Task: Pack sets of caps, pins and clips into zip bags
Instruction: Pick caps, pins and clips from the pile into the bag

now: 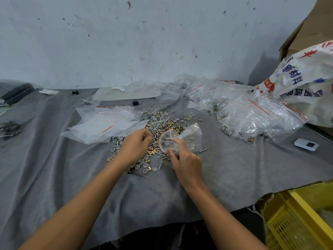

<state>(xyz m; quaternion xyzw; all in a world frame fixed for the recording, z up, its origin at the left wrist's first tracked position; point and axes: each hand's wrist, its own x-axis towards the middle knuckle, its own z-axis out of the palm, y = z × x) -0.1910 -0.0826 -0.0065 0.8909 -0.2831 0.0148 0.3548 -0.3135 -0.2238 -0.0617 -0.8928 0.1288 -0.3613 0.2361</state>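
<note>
Right hand: the right hand [186,163] pinches the rim of an open zip bag [191,134], thumb and fingers curled on the plastic, with the mouth held wide and turned toward the other hand.
Left hand: the left hand [136,145] hovers over the pile [162,125], fingers curled in near the bag's mouth; I cannot tell whether they hold any parts.
Bag: lifted just above the pile, mid-way across the grey cloth [54,159]; a few parts show through it.
Parts: caps [153,168], pins [162,156] and clips [154,151] lie mixed under and around both hands.
Nearby: empty bags [106,123] to the left, filled bags [252,114] to the right.
Risk, spill: only one side of the mouth is held, so it may sag shut and dropped parts would bounce back out.
Risk, count: the parts are jumbled, so one grab may bring too many or too few and spoil the set.
Risk, puncture: pin points pushed in hard could pierce the thin plastic.
Risk, strays: loose pins could roll away across the cloth.
</note>
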